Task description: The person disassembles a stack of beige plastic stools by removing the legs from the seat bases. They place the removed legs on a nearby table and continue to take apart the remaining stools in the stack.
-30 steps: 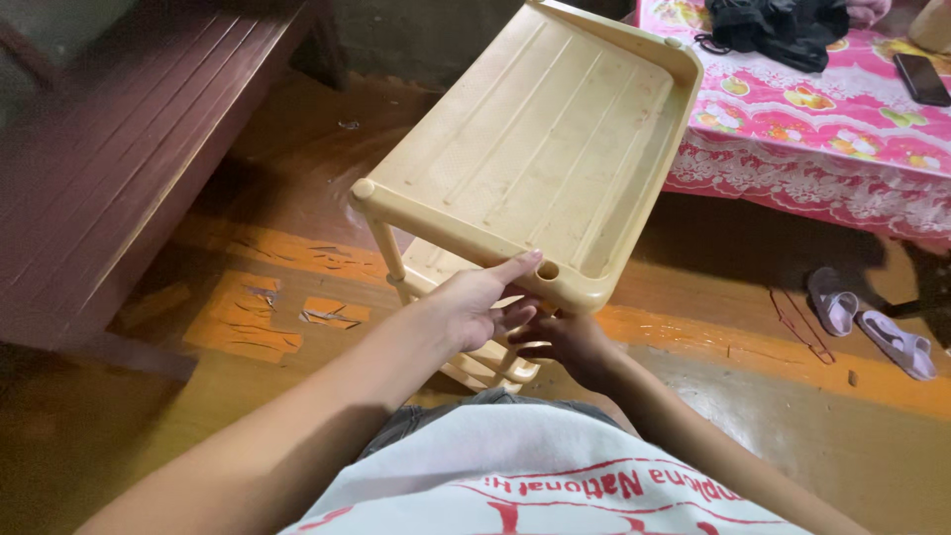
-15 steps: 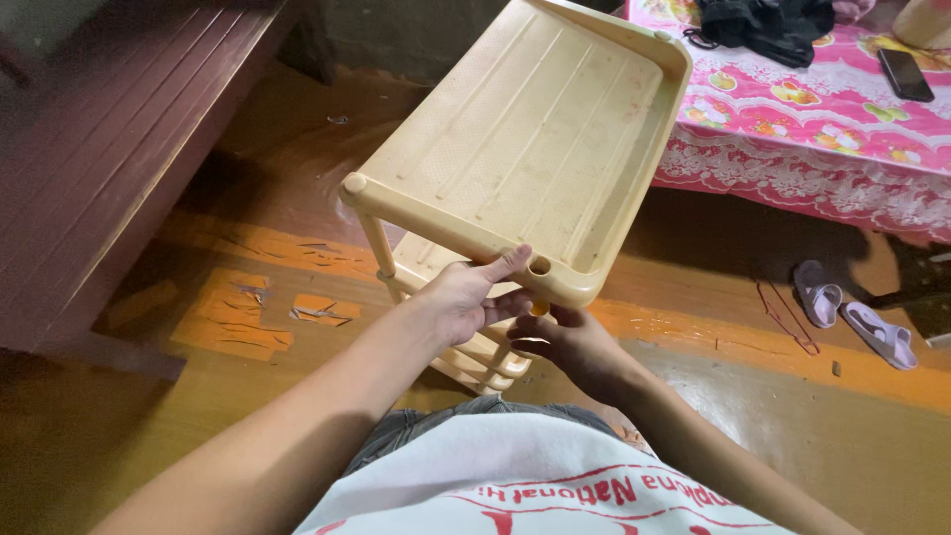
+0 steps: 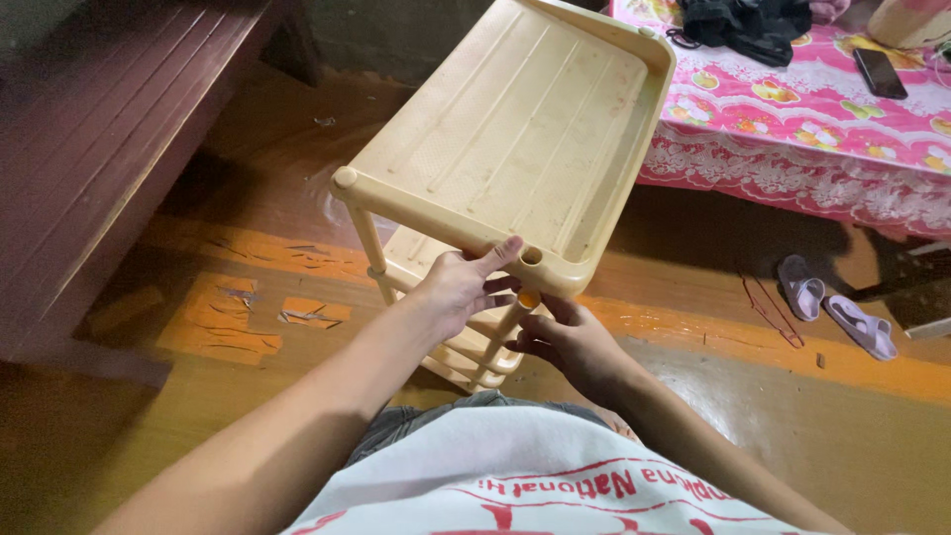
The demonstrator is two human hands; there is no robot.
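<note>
Gripping the near rim of the cream plastic shelf tray with ribbed top (image 3: 515,139), my left hand (image 3: 458,287) has its thumb lying along the top edge and its fingers curled under, closed on the rim just beside the round corner socket (image 3: 532,256). My right hand (image 3: 567,342) sits right below that corner, fingers pinched narrow around the cream plastic post (image 3: 500,342) that runs down to the lower cream shelf (image 3: 466,352). A small orange bit shows between the socket and the top of the post; I cannot tell whether it is a cap or the post's tip.

As I read it, I am at the point of seating this corner: the post stands just under its socket but does not look pushed home, and the tray tilts up and away from me. I judge the next move needs the post lined straight with the hole while my left hand steadies the tray and presses it down evenly.

To the left of my left arm is a dark red wooden bench (image 3: 109,139). Beyond the far end of the tray, right of my hands, a pink flowered tablecloth (image 3: 792,119) carries a black bag (image 3: 743,25) and a dark phone (image 3: 878,71). Lilac sandals (image 3: 832,307) lie on the worn orange floor (image 3: 228,317), well off to my right.
</note>
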